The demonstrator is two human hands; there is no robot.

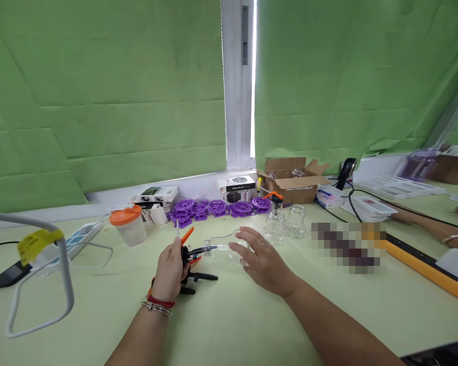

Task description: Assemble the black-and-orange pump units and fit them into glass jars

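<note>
My left hand (170, 267) is closed around a black-and-orange device (186, 256) with several black prongs, held above the pale green table. Its slim black tube points right, into the mouth of a clear, bottle-shaped vessel (223, 244) lying on its side in the air. At the vessel's wide end, my right hand (263, 259) grips it with spread, curved fingers. Part of the device is hidden behind my left hand and wrist. Two similar clear vessels (296, 221) stand on the table beyond my right hand.
Purple wheel-shaped parts (216, 207) lie along the back, near small boxes (236, 189) and an open cardboard box (295, 183). A lidded orange-topped cup (128, 223), power strip (86, 239) and grey wire frame (66, 274) are at left. Another person's arm (423, 226) rests at right.
</note>
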